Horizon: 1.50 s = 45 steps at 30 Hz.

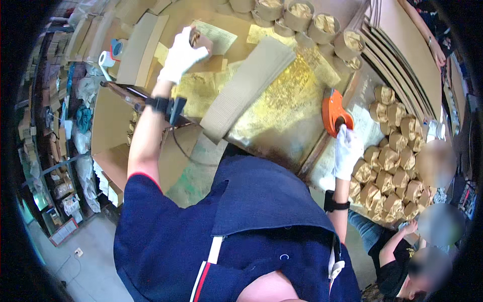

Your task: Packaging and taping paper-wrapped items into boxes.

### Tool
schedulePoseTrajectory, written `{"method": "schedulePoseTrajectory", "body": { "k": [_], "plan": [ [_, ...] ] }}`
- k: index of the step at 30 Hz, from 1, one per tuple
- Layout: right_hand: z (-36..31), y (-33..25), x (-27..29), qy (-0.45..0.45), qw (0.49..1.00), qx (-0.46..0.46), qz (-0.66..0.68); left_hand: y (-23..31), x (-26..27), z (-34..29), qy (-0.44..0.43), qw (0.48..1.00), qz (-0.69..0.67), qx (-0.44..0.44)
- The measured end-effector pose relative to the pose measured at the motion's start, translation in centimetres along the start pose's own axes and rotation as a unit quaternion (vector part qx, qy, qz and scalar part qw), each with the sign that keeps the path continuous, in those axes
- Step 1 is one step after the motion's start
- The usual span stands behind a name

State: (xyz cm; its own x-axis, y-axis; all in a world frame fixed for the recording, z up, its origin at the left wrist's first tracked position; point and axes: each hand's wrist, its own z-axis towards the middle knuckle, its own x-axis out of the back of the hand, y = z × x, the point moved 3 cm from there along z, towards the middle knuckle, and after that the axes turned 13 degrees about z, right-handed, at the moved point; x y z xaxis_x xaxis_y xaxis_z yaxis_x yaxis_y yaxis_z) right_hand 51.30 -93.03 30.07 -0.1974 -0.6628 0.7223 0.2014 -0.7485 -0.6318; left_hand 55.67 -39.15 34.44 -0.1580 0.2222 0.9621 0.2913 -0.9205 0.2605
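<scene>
My left hand [182, 56], in a white glove, is at the far left of the worktable. Its thumb and fingers curve round a small brown cardboard-wrapped roll [204, 44], partly hidden by the glove. My right hand [347, 151], gloved too, grips an orange tape dispenser [332, 113] at the table's right side. A long strip of ribbed corrugated cardboard [249, 88] lies slantwise between my hands. Printed paper sheets [216, 36] lie beyond my left hand.
Round cardboard-wrapped bundles [324, 24] line the table's far edge. Many paper-stuffed bundles [387, 161] are stacked at right, below large cardboard sheets [397, 55]. An open carton [108, 118] stands at left, near a white roll [106, 59]. Other people [392, 256] are at right.
</scene>
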Motion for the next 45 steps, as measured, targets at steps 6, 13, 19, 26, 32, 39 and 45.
{"method": "schedulePoseTrajectory", "body": {
  "k": [6,13,19,26,32,39,45],
  "plan": [
    [-0.2,0.7,0.2,-0.059,0.990,-0.070,-0.109,-5.5,-3.9,14.7,0.041,0.989,0.135,0.052],
    [2.7,-2.4,-0.7,-0.130,0.981,-0.137,-0.036,-5.2,-12.3,23.8,-0.140,0.954,0.235,-0.124],
    [7.9,1.0,3.4,-0.026,0.981,-0.100,-0.165,-15.5,-3.4,15.3,0.080,0.977,0.159,-0.120],
    [15.1,7.4,18.3,0.154,0.910,-0.239,-0.302,6.2,-0.2,-10.4,-0.109,0.953,0.222,-0.177],
    [18.2,12.1,15.4,-0.010,0.902,-0.325,-0.284,7.7,-3.2,-18.1,-0.189,0.969,0.155,-0.042],
    [12.8,14.4,16.8,0.127,0.951,-0.240,0.147,9.0,-1.5,-18.2,-0.101,0.987,0.118,-0.032],
    [6.0,0.7,10.9,-0.077,0.847,-0.251,0.462,19.1,-3.5,-20.4,-0.158,0.979,-0.009,-0.128]
  ]
}}
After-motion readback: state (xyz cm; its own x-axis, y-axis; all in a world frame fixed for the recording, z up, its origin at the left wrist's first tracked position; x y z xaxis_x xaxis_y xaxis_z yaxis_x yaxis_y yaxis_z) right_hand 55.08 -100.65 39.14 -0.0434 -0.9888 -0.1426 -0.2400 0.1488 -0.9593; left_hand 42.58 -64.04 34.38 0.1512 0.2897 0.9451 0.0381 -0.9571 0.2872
